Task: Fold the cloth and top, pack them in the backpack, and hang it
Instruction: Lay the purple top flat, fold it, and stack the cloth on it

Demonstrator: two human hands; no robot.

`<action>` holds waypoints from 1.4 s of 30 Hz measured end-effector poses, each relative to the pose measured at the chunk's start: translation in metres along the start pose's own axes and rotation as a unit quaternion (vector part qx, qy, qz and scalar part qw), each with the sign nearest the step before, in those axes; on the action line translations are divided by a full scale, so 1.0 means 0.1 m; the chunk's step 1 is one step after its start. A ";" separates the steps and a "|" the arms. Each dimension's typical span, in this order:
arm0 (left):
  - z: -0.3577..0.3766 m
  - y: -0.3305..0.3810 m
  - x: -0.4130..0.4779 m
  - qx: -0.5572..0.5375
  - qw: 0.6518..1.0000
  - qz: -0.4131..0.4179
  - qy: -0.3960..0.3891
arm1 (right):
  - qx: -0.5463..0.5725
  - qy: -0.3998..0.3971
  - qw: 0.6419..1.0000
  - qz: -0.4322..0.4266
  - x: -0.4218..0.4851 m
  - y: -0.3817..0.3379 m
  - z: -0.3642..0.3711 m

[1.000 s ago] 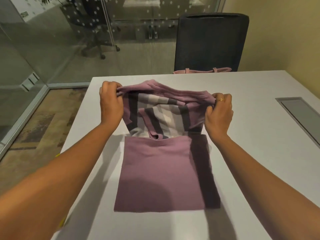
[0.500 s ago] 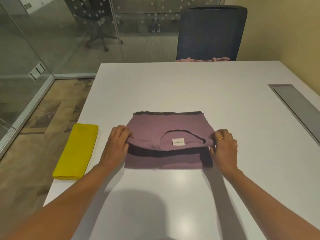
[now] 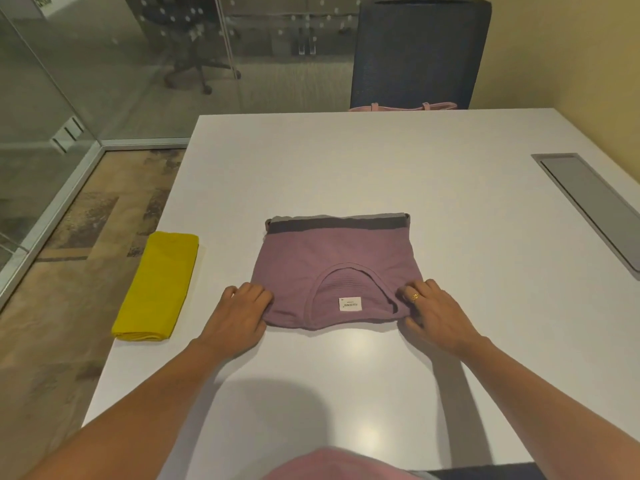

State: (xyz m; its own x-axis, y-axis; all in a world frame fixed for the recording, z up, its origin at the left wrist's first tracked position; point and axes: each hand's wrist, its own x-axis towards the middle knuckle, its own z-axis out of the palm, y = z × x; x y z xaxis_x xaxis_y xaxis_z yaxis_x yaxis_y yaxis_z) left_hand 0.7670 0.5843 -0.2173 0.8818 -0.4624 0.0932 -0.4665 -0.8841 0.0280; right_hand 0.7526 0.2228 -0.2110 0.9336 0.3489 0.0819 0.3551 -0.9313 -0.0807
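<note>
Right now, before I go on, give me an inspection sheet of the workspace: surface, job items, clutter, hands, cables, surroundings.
Surface: white table, with a grey flush panel set in its right side.
Job's things: purple top, folded, neckline and label facing up, mid-table; yellow cloth, folded, by the left edge; pink strip showing behind the far edge may be the backpack, cannot tell.
Clutter: nothing seen.
Hands: left hand grips the top's near left corner; right hand grips its near right corner.
Cables: nothing seen.
Surroundings: dark chair at the far side; glass wall on the left.
</note>
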 end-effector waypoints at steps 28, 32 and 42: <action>0.39 0.29 0.56 -0.038 0.983 -0.168 -0.057 | 0.064 -0.070 0.978 0.186 0.82 -0.43 0.45; 0.36 0.32 0.60 -0.080 0.979 -0.186 0.007 | 0.033 -0.063 0.981 0.183 0.86 -0.47 0.39; 0.24 0.24 1.24 -0.081 0.989 -0.126 0.016 | 0.050 0.032 0.994 0.087 1.46 -0.44 0.27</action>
State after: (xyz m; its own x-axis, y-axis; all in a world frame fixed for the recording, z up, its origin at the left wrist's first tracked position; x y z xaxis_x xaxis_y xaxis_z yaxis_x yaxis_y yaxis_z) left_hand 0.8667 0.5044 -0.2290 0.9700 -0.2244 0.0937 -0.2397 -0.9471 0.2135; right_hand 0.8744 0.3179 -0.2224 0.9774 0.1731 0.1210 0.1946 -0.9608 -0.1976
